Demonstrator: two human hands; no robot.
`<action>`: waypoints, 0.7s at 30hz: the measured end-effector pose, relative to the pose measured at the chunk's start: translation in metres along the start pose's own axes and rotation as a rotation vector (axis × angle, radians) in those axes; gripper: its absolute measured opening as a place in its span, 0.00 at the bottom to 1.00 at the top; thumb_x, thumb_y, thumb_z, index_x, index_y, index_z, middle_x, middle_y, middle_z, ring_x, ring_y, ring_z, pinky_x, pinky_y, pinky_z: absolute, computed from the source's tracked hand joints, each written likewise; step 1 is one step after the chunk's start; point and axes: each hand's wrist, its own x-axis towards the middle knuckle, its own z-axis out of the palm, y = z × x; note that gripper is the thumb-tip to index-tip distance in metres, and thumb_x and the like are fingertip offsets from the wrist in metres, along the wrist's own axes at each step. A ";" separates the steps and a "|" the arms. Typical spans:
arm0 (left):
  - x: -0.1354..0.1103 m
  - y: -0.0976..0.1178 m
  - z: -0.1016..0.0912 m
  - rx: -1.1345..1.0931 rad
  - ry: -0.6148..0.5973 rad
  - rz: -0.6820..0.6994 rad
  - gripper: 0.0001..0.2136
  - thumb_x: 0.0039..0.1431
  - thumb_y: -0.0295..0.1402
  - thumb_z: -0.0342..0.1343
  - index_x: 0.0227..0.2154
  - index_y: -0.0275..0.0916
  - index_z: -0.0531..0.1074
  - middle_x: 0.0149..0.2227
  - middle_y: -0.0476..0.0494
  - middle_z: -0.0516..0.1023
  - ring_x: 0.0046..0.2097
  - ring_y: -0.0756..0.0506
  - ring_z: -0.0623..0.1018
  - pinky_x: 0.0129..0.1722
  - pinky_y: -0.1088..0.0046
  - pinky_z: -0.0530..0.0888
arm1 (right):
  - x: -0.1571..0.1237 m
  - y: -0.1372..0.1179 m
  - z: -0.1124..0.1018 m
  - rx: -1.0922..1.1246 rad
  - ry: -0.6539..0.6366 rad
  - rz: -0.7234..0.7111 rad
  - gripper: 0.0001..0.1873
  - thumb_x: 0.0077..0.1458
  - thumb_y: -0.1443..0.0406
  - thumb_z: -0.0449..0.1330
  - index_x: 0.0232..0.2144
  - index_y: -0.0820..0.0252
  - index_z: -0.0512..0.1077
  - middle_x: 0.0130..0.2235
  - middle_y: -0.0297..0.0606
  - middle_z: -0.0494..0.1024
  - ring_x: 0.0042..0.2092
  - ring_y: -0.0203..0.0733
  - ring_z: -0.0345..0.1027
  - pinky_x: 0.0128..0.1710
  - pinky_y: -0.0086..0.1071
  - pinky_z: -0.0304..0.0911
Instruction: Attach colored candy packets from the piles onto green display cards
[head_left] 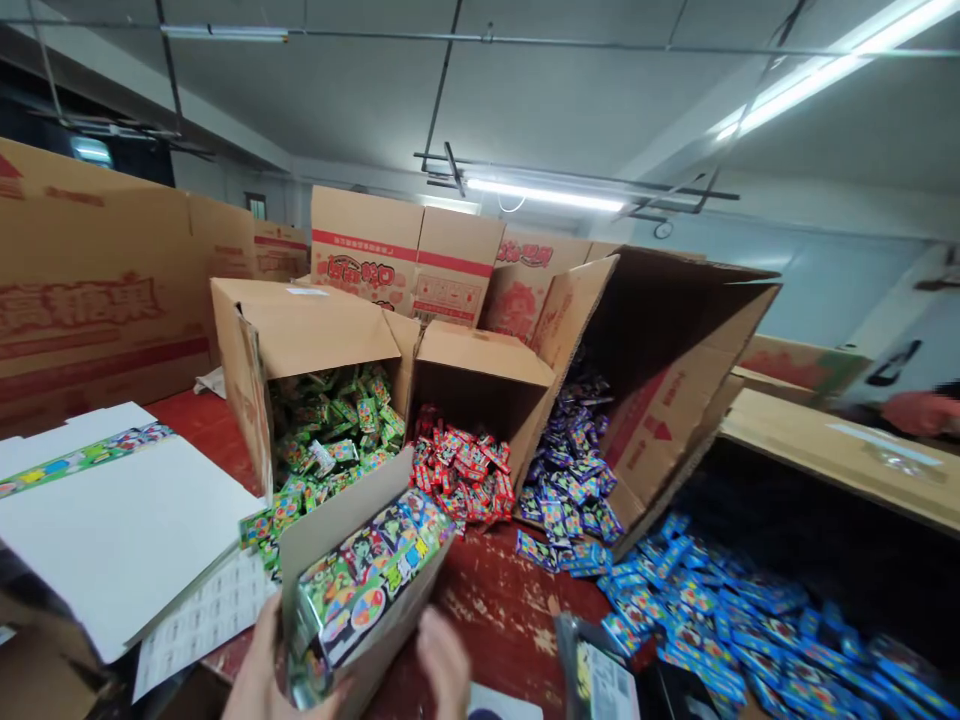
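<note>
My left hand (pixel 262 670) is closed around the lower left of a small white cardboard box (pixel 397 620), which is tilted and has its top flap up. Colourful printed packs (pixel 382 570) with cartoon pictures fill the box up to its opening. Just right of the box is my right hand (pixel 444 655), smeared by motion; whether it touches the box or holds anything is unclear. Behind the box, green-wrapped candies (pixel 330 430) and red-wrapped candies (pixel 461 470) spill from cartons. Purple-wrapped candies (pixel 574 480) lie further right.
Blue-wrapped candies (pixel 720 620) spread over the right side of the red table (pixel 495 590). Flat white box blanks (pixel 120 530) and a printed sheet (pixel 202 620) lie at left. Large cartons (pixel 97 270) stand behind. A dark plastic-wrapped pack (pixel 600 675) sits near front. Another person's arm (pixel 919 412) shows far right.
</note>
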 end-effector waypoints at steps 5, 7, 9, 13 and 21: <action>0.042 -0.010 -0.043 -0.009 -0.397 0.040 0.55 0.38 0.53 0.63 0.64 0.36 0.41 0.66 0.27 0.48 0.65 0.29 0.52 0.63 0.48 0.49 | 0.079 0.027 -0.065 0.289 -0.411 0.096 0.73 0.26 0.50 0.74 0.64 0.55 0.32 0.65 0.53 0.49 0.64 0.60 0.48 0.63 0.52 0.44; 0.056 -0.004 -0.054 0.041 -0.514 0.044 0.53 0.40 0.48 0.65 0.64 0.37 0.40 0.66 0.27 0.48 0.65 0.30 0.51 0.63 0.48 0.47 | 0.096 0.026 -0.073 0.367 -0.566 0.081 0.69 0.28 0.52 0.74 0.63 0.56 0.36 0.64 0.51 0.51 0.63 0.56 0.49 0.63 0.49 0.43; 0.065 0.009 -0.060 0.093 -0.532 0.074 0.53 0.42 0.44 0.65 0.64 0.39 0.35 0.66 0.28 0.47 0.66 0.31 0.50 0.63 0.48 0.47 | 0.104 0.021 -0.075 0.402 -0.590 0.035 0.61 0.30 0.56 0.74 0.61 0.56 0.44 0.60 0.49 0.57 0.61 0.53 0.53 0.62 0.45 0.46; 0.066 0.043 -0.064 0.149 -0.537 0.174 0.43 0.44 0.43 0.65 0.61 0.43 0.49 0.64 0.32 0.52 0.65 0.32 0.54 0.62 0.50 0.54 | 0.104 0.012 -0.073 0.430 -0.572 -0.035 0.38 0.32 0.59 0.73 0.47 0.55 0.64 0.55 0.45 0.63 0.57 0.51 0.59 0.57 0.42 0.54; 0.066 0.091 -0.079 0.386 -0.588 0.344 0.33 0.52 0.45 0.59 0.60 0.49 0.56 0.68 0.38 0.37 0.66 0.32 0.47 0.61 0.49 0.56 | 0.128 -0.016 -0.079 0.436 -0.680 0.069 0.39 0.35 0.45 0.68 0.47 0.57 0.67 0.52 0.46 0.67 0.56 0.52 0.61 0.56 0.44 0.54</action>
